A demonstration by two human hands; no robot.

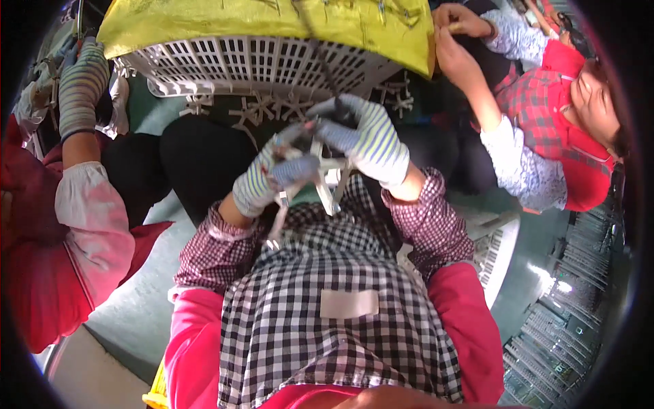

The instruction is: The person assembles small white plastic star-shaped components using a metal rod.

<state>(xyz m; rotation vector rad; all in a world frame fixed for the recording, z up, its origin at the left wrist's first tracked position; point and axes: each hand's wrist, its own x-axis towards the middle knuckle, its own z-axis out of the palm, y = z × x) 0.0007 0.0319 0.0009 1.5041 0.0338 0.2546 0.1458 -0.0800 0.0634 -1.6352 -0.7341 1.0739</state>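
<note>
My left hand (266, 174), in a striped grey-tipped glove, is closed around a white branching plastic piece (326, 185) with several arms, held above my lap. My right hand (375, 140), gloved alike, is bent over the top of the same piece, its fingertips meeting the left thumb at a small reddish spot. A dark cord or thin rod (319, 51) runs down from above to the right hand's fingers; what it ends in is hidden there. Part of the piece is covered by the left fingers.
Ahead stands a white slotted plastic basket (255, 67) under a yellow sheet (225, 27) bearing small metal parts. Several white star-shaped pieces (262, 108) lie below it. Co-workers sit close: a gloved hand (83, 88) at left, bare hands (458, 58) at right. A white basket (501, 252) is beside me.
</note>
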